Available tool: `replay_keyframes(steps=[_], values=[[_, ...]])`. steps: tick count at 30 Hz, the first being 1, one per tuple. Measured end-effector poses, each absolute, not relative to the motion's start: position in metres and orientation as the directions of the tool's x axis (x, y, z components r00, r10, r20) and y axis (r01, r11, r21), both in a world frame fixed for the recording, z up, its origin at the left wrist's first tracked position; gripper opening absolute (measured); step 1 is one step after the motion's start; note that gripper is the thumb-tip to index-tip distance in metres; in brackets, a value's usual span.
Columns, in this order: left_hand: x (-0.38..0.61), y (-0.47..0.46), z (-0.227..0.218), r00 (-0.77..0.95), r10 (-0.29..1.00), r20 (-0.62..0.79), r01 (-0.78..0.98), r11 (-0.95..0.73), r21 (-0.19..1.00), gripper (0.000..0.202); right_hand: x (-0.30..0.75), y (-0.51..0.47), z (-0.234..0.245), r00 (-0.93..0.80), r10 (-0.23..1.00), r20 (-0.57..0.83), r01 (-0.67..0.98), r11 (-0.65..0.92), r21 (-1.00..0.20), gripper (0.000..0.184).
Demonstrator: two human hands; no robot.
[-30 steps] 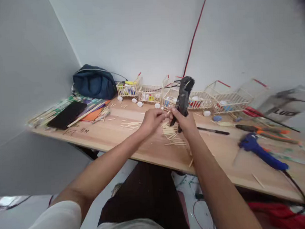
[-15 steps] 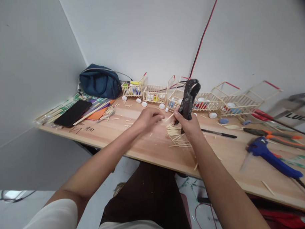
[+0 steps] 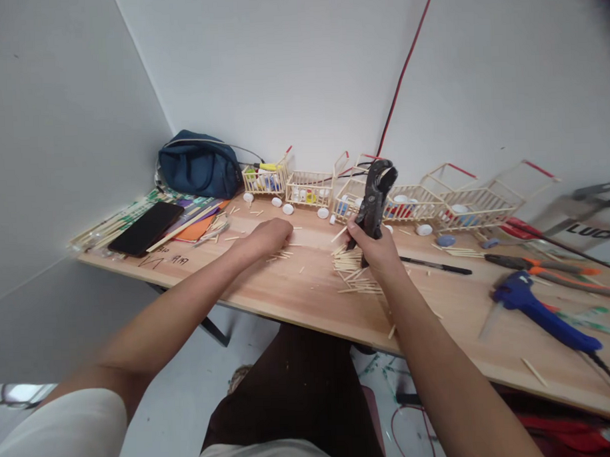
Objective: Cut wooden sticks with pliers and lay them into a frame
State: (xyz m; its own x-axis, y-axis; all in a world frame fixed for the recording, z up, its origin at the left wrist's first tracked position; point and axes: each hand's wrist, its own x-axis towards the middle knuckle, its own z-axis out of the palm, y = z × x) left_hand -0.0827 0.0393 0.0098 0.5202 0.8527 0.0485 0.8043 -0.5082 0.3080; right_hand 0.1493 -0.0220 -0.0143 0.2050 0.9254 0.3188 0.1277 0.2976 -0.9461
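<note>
My right hand point(image 3: 378, 247) grips the handles of black cutting pliers point(image 3: 374, 194), held upright with the jaws pointing up and slightly apart. Just below it a heap of short cut wooden sticks point(image 3: 354, 272) lies on the wooden table point(image 3: 312, 295). My left hand point(image 3: 268, 236) reaches to the left and rests palm down on a small bunch of wooden sticks point(image 3: 280, 256), its fingers curled over them; whether it grips any is hidden.
A row of small stick-built carts point(image 3: 308, 186) lines the wall, with white bottle caps point(image 3: 284, 206) in front. A blue bag point(image 3: 199, 165) and black phone point(image 3: 145, 227) sit at left. A blue glue gun point(image 3: 542, 308), orange-handled pliers point(image 3: 546, 268) and a black pen point(image 3: 434, 265) lie right.
My left hand has left the pliers and moved left and down onto the small bunch of sticks. The right hand keeps the pliers upright in nearly the same place.
</note>
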Motion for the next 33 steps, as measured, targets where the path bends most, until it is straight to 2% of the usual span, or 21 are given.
replay_keyframes(steps=[2, 3, 4, 6, 7, 8, 11, 14, 27, 33], values=[[-0.083, 0.038, 0.011, 0.517, 0.853, 0.072, 0.793, -0.509, 0.335, 0.01, 0.148, -0.023, -0.013, 0.193, 0.929, 0.316, 0.135, 0.294, -0.946, 0.034], [-0.083, 0.036, 0.011, 0.519, 0.852, 0.072, 0.764, -0.5, 0.409, 0.011, 0.147, -0.024, -0.012, 0.181, 0.932, 0.314, 0.138, 0.292, -0.946, 0.033], [-0.083, 0.033, 0.012, 0.527, 0.848, 0.057, 0.703, -0.472, 0.532, 0.013, 0.145, -0.025, -0.011, 0.166, 0.935, 0.312, 0.141, 0.29, -0.946, 0.033], [-0.08, 0.025, 0.012, 0.564, 0.826, -0.002, 0.462, -0.313, 0.83, 0.02, 0.143, -0.028, -0.008, 0.131, 0.943, 0.306, 0.155, 0.285, -0.946, 0.033], [-0.079, 0.02, 0.011, 0.586, 0.81, -0.029, 0.302, -0.185, 0.935, 0.026, 0.141, -0.03, -0.006, 0.112, 0.947, 0.302, 0.169, 0.282, -0.944, 0.032], [-0.076, 0.016, 0.01, 0.603, 0.796, -0.044, 0.15, -0.06, 0.987, 0.032, 0.14, -0.032, -0.005, 0.092, 0.95, 0.299, 0.189, 0.278, -0.942, 0.032], [-0.068, 0.004, 0.006, 0.6, 0.799, -0.046, -0.135, 0.157, 0.978, 0.038, 0.137, -0.035, -0.001, 0.042, 0.955, 0.295, 0.234, 0.277, -0.932, 0.032], [-0.06, -0.003, 0.003, 0.613, 0.789, -0.054, -0.234, 0.246, 0.94, 0.036, 0.136, -0.037, 0.0, 0.043, 0.953, 0.298, 0.232, 0.281, -0.931, 0.034], [-0.044, -0.006, 0.01, 0.686, 0.713, -0.145, -0.168, 0.349, 0.922, 0.022, 0.137, -0.035, -0.006, 0.018, 0.967, 0.253, 0.155, 0.247, -0.957, 0.035], [-0.038, -0.006, 0.011, 0.688, 0.71, -0.149, -0.177, 0.363, 0.915, 0.011, 0.137, -0.035, -0.006, -0.015, 0.985, 0.172, -0.019, 0.171, -0.985, 0.036]])
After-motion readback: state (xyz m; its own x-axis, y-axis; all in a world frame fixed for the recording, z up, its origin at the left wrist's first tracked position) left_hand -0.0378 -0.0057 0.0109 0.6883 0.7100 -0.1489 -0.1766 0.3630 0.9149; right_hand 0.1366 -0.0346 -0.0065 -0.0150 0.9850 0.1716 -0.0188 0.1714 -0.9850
